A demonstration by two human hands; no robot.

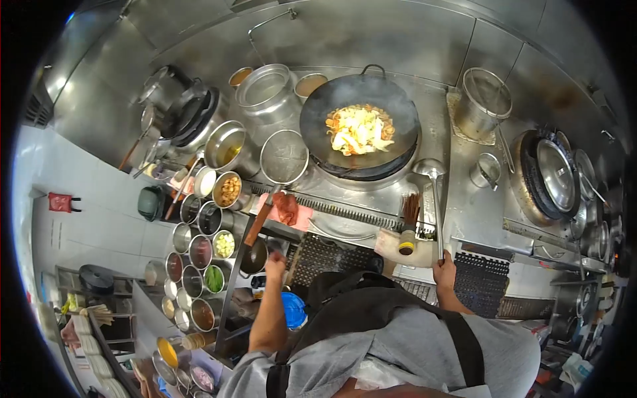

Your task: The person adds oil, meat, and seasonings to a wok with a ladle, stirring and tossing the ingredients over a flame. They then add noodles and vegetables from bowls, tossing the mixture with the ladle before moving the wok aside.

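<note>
My right hand (444, 268) is closed around the lower end of a long metal ladle's handle. The bowl of the ladle (429, 168) rests on the steel stove top, right of the wok. My left hand (275, 264) hangs in front of the counter with its fingers curled in, and no object shows in it. Just above it is the wooden handle of a round strainer (284, 157). Smoke or steam hangs over the black wok (318, 109), which sits on the burner ring with pale chopped vegetables (360, 130) inside.
A bamboo brush (410, 215) stands by a folded cloth (391, 245) at the front edge. Many metal tubs of ingredients (201, 252) line the left. A large pot (269, 93) stands behind, a strainer pot (483, 109) right. A second wok station (547, 176) is further right.
</note>
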